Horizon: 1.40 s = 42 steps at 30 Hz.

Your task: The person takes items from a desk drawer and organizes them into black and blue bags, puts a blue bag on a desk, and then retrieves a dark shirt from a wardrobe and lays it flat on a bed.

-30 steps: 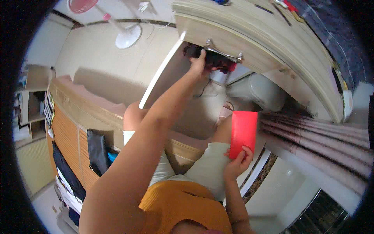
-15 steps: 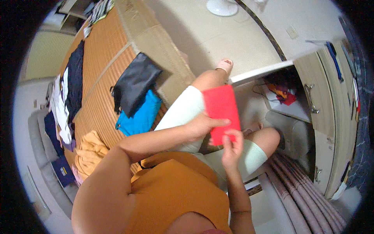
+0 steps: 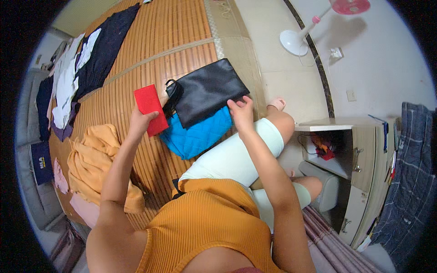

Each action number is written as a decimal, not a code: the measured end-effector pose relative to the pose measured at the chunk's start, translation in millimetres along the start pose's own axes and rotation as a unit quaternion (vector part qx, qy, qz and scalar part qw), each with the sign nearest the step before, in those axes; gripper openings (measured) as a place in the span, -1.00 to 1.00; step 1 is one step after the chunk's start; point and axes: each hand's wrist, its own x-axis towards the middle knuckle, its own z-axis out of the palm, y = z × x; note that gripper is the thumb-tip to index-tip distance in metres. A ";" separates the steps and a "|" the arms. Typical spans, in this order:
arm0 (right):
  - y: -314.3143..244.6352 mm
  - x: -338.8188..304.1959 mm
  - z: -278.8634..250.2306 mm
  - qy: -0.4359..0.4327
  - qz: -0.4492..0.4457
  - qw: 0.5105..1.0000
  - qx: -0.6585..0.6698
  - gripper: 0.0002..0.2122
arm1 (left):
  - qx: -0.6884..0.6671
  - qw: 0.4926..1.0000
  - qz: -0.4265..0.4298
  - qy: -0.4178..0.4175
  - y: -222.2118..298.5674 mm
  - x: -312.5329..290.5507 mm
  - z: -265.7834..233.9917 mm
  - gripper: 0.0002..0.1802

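Observation:
In my left hand (image 3: 142, 120) is a flat red rectangular packet (image 3: 153, 107), with the thumb across its face and the fingers behind it. I cannot make out whether it is an envelope or a thin wallet. My right hand (image 3: 241, 111) has its thumb and fingers at the lower right edge of a flat black pouch (image 3: 205, 88), apparently pinching it. A wrist strap or tassel hangs at the pouch's left end. Partly under the pouch lies a blue quilted bag (image 3: 193, 139). Both rest on the slatted bamboo mat (image 3: 150, 68).
A crumpled orange-yellow cloth (image 3: 98, 154) lies left of my body. Dark trousers (image 3: 107, 50) and white clothing (image 3: 68, 86) are spread farther left. On the right stand a cabinet (image 3: 364, 159) with an open compartment and a pedestal fan (image 3: 293, 42) by the wall.
My hands have moved apart. The red packet, earlier between both hands over my lap, is now in the left hand above the mat. My right hand has reached the black pouch. The view has turned.

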 end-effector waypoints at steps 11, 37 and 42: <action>5.3 41.4 -13.7 0.024 -0.042 0.996 0.072 -0.49 | 0.495 0.824 0.264 0.078 8.9 29.4 43.8 -0.01; -27.4 -167.7 -50.0 0.121 -0.509 0.818 -0.241 -0.74 | 0.070 0.895 0.413 -0.151 146.5 -99.5 154.2 -0.96; -35.6 -174.2 -58.7 0.164 -0.525 0.814 -0.188 -0.79 | 0.097 0.917 0.372 -0.110 140.4 -94.0 165.3 -0.96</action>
